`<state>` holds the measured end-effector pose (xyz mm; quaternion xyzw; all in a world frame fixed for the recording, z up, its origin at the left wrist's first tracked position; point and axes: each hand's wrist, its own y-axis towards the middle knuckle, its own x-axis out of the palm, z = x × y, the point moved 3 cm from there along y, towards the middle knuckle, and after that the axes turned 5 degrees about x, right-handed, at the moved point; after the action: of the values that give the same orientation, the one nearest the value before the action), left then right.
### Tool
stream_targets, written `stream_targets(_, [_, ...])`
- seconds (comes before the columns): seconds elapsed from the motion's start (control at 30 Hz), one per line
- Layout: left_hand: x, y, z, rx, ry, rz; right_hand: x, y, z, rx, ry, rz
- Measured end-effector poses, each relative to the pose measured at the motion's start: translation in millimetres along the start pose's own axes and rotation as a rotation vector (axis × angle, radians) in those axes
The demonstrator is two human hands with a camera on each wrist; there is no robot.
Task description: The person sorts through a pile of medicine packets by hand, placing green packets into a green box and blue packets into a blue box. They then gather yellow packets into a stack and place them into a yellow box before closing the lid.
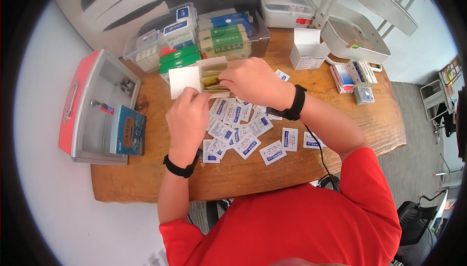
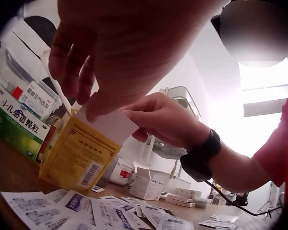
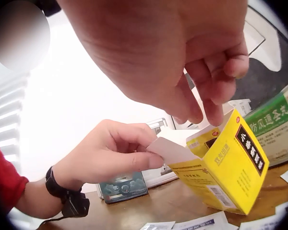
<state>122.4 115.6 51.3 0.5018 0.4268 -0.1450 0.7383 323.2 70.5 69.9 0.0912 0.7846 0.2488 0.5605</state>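
A yellow medicine box (image 3: 237,167) stands upright with its top flaps raised. Yellow sachets (image 1: 211,80) show inside it in the head view. My left hand (image 1: 187,120) pinches a white flap (image 3: 170,149) of this box between thumb and fingers. From the other side my right hand (image 1: 260,83) reaches over the opening, its fingertips right at the sachets; whether they grip one I cannot tell. Many white-and-blue packets (image 1: 233,113) lie loosely spread on the table in front of the box.
Green medicine boxes (image 1: 179,59) stand behind the yellow box, beside plastic bins (image 1: 262,35) of packages. On the left is an open red-and-silver case (image 1: 80,105) with a teal box (image 1: 130,131). An opened white box (image 1: 309,54) and smaller boxes (image 1: 361,74) stand right.
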Motion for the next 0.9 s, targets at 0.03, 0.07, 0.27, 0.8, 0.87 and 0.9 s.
stream_targets(0.03, [-1,2,-1,0.000,0.000,0.004,-2,0,1,0.003,-0.020,-0.017])
stream_targets(0.07, [0,2,-1,0.004,-0.001,0.003,0,0,1,0.006,-0.020,-0.015])
stream_targets(0.27, [-1,3,3,0.021,-0.014,-0.009,2,-1,3,-0.007,-0.047,0.081])
stream_targets(0.8, [-7,1,12,0.087,-0.068,-0.080,28,28,-4,0.013,-0.313,-0.096])
stream_targets(0.87, [-7,0,12,0.072,-0.082,-0.083,22,31,-2,0.034,-0.311,-0.097])
stream_targets(0.9, [-8,0,12,0.070,-0.087,-0.076,17,30,1,0.060,-0.141,-0.083])
